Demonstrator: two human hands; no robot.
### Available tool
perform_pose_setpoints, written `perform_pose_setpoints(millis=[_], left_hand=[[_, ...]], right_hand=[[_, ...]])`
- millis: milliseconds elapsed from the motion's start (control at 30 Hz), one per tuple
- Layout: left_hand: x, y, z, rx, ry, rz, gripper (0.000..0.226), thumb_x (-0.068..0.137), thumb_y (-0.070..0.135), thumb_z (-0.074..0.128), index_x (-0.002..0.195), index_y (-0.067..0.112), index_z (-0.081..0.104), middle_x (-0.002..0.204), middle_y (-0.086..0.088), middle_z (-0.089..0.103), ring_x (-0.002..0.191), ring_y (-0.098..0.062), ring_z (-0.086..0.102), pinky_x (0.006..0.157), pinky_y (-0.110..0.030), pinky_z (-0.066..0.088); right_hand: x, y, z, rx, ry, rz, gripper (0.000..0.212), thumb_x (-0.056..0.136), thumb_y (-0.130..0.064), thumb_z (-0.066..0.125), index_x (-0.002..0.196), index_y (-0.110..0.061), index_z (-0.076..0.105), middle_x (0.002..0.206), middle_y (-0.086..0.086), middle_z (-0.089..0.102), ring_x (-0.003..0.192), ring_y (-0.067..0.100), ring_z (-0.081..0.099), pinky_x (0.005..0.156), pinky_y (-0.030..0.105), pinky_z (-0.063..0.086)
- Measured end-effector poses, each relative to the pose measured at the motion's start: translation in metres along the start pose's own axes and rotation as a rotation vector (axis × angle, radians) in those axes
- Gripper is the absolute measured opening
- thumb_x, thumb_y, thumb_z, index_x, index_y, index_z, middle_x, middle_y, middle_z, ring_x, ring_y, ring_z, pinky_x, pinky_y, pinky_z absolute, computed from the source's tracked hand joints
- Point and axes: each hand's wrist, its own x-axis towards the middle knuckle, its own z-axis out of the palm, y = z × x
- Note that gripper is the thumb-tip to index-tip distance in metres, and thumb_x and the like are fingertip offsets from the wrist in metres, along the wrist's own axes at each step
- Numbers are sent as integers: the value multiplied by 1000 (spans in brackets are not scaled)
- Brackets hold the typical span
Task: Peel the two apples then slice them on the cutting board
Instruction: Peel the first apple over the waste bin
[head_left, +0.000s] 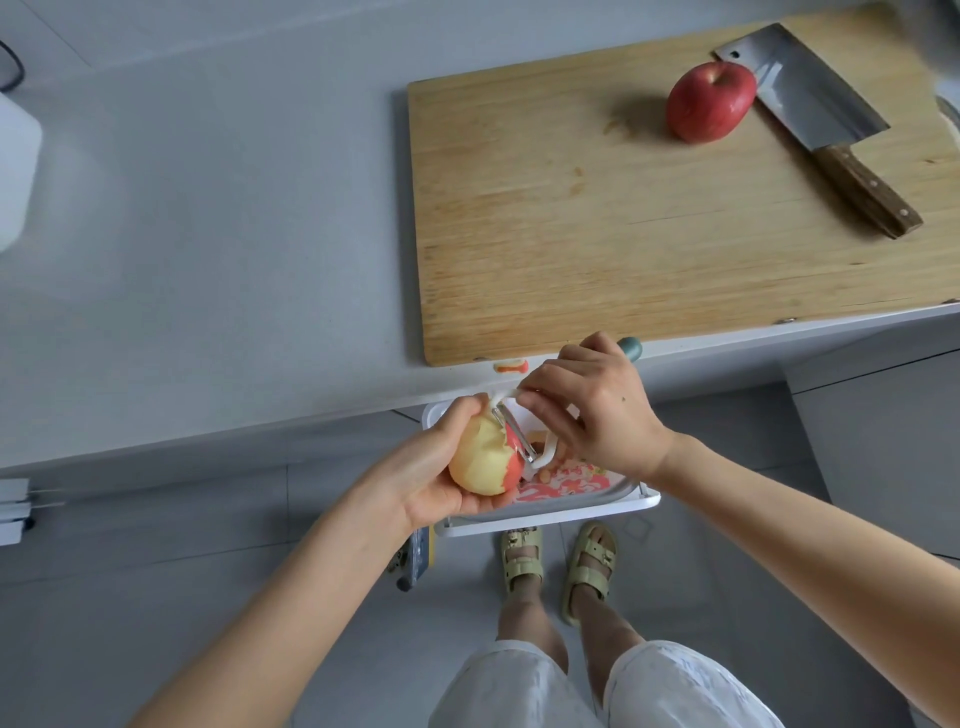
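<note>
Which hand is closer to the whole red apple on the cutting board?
Right. The right hand, gripping the peeler, is just off the near edge of the cutting board, below the red apple. The left hand, holding the part-peeled apple, is lower and farther left.

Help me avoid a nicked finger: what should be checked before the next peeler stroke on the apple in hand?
1. Apple secure: the left hand cups the half-peeled apple: ok.
2. Tool grip: the right hand holds the peeler, blade at the edge of the red skin: ok.
3. Left thumb out of the blade's path: cannot tell; it sits near the peeler's head.
4. Catcher below: the white bin, with peels in it, lies under the hands: ok.
5. Peeling finished: a red patch remains: not ok.
6. Second apple: the red apple lies unpeeled on the cutting board by the cleaver: not ok.
</note>
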Motion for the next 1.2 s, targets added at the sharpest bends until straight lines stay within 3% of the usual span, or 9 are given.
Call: perform_pose_setpoints(millis=[133, 233, 400, 567, 700, 833, 900, 1067, 1200], left_hand=[[-3, 0, -4, 5, -76, -32, 65, 51, 44, 73, 102, 7, 57, 81, -18, 69, 63, -27, 68, 54, -37, 57], [-6, 0, -11, 52, -122, -49, 59, 61, 46, 69, 103, 5, 59, 82, -20, 69, 65, -29, 68, 53, -35, 56], [-16, 6, -17, 78, -294, -30, 62, 47, 47, 90, 90, 5, 75, 91, -23, 69, 76, -36, 68, 60, -37, 57], [-11, 6, -15, -10, -181, 55, 84, 36, 47, 93, 106, 6, 69, 101, -25, 68, 88, -37, 68, 72, -48, 58], [-10, 2, -14, 93, -43, 138, 95, 42, 63, 83, 123, 21, 57, 113, -11, 68, 98, -24, 68, 78, -41, 54], [-7, -4, -9, 28, 6, 176, 98, 36, 53, 90, 122, 22, 56, 126, -12, 58, 112, -31, 58, 80, -42, 53], [-6, -7, -6, -34, -8, 190, 72, 58, 40, 82, 121, 18, 54, 130, -17, 54, 112, -33, 58, 78, -42, 56], [-1, -12, -2, -208, -126, 190, 51, 80, 19, 61, 126, 1, 52, 128, -25, 56, 114, -34, 59, 78, -40, 57], [3, -11, 2, -184, -207, 180, 38, 82, 29, 61, 111, 5, 64, 115, -22, 64, 102, -32, 65, 84, -45, 55]], right_hand=[[0, -1, 4, 115, -57, 33, 33, 92, -31, 51, 78, -7, 68, 62, -2, 63, 56, 17, 53, 62, 38, 39], [-3, 3, 7, 175, -88, 68, 36, 94, -34, 48, 79, -8, 68, 63, -3, 62, 58, 13, 51, 64, 38, 38], [-15, 19, 11, 122, -181, 238, 14, 87, -13, 63, 74, -7, 67, 54, -2, 55, 50, 16, 44, 66, 41, 39], [-16, 16, 14, 198, -391, 638, 30, 93, -28, 53, 64, -21, 54, 50, -9, 44, 49, 7, 41, 57, 29, 32], [-24, 9, 15, 346, -578, 947, 42, 92, -30, 50, 52, -20, 40, 41, -11, 38, 41, 9, 34, 47, 24, 28], [-36, -10, 16, 732, -340, 1206, 35, 93, -30, 51, 64, -10, 50, 45, -8, 41, 42, 8, 34, 41, 16, 27], [-39, -21, 18, 781, -155, 1185, 35, 95, -29, 48, 66, -14, 56, 45, -13, 47, 43, 3, 40, 44, 14, 31], [-38, -40, 23, 494, 16, 1068, 43, 96, -41, 44, 61, -17, 53, 41, -10, 43, 42, 5, 38, 48, 18, 28], [-38, -48, 25, 351, 140, 935, 47, 97, -37, 46, 55, -17, 42, 44, -6, 39, 47, 14, 36, 52, 28, 28]])
